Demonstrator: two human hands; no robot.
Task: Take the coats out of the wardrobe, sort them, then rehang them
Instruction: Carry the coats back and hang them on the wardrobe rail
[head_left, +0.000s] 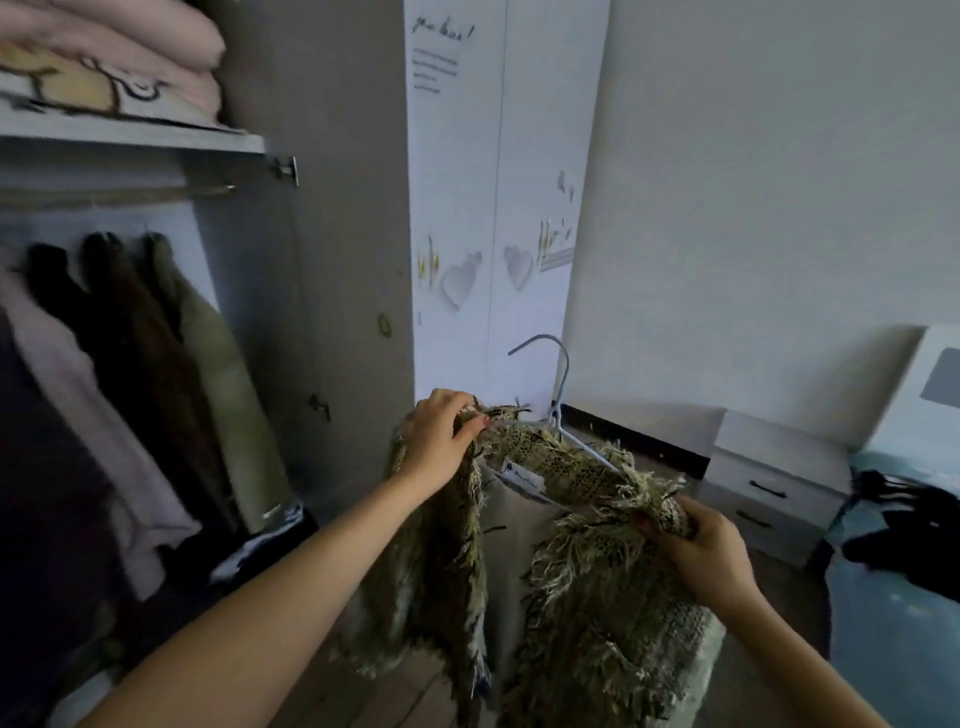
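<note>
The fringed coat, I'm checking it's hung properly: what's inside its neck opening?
Inside the fringed coat sits a pale wire hanger, hook upward, and a white neck label. The hanger's left shoulder is hidden under fabric gripped by the left hand; the right hand grips the other shoulder.

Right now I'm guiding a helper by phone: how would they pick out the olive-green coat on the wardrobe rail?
Start at the open wardrobe on the left and find the rail under the shelf. Four coats hang there; the olive-green coat hangs last on the right, beside a dark brown coat. It alone is pale green and smooth; its neighbours are brown, black and pink.
</note>
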